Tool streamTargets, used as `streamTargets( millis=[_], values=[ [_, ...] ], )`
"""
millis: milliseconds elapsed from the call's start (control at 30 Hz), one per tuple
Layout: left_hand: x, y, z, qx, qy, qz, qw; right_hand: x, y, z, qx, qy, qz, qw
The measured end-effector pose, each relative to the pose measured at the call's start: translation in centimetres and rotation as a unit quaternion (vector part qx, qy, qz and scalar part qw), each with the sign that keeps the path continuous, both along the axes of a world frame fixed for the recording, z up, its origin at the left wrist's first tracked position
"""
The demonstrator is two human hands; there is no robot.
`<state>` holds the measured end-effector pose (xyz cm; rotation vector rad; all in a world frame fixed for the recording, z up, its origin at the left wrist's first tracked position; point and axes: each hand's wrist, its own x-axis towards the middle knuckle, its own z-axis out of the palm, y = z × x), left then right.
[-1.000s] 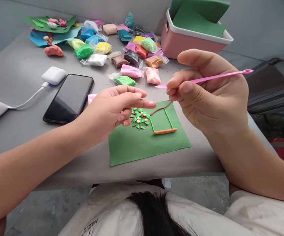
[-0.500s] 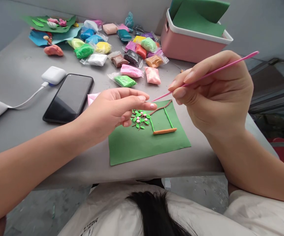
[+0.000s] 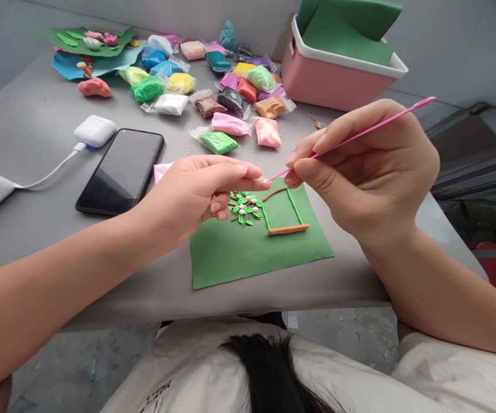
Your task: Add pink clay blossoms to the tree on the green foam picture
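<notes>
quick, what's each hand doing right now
Left hand: fingers pinched together at the tip of the pink tool; whether it holds anything cannot be told.
Right hand: closed on the pink tool, pen-style.

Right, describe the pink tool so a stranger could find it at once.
Start at the green sheet at the table's near edge. Above it the right hand pinches a thin pink stick, its tip meeting the left hand. Unlike the pink clay packets behind, it is long, rigid and needle-slim.
</notes>
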<state>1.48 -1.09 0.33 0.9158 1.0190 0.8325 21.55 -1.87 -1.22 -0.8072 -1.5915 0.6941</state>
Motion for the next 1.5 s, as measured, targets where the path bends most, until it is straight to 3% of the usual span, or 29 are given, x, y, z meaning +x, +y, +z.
streamTargets(
  millis=[233,433,767,1067,1367,1500],
  values=[
    [-0.03,0.01,0.13,-0.001,0.006,-0.007,1.0,0.01,-0.11,0.07,-0.022,-0.008,-0.011,1.0],
    [-0.15,-0.06,0.02,0.005,0.007,-0.014,1.0,-0.09,0.1,-0.14,0.019,0.011,0.025,0.999],
    [-0.18,0.01,-0.05,0.006,0.01,-0.018,1.0,-0.25,0.18,-0.31,0.075,0.011,0.027,0.997],
    [-0.1,0.02,-0.05,0.001,-0.004,-0.014,1.0,-0.47,-0.15,-0.27,-0.04,0.011,0.007,0.999],
    [-0.18,-0.13,-0.02,0.008,0.003,-0.017,1.0,-0.16,-0.36,0.24,-0.046,0.008,-0.01,0.999],
    [-0.12,-0.13,-0.08,0.004,0.001,-0.014,1.0,-0.16,-0.23,0.27,-0.031,0.024,0.015,0.999]
  ],
)
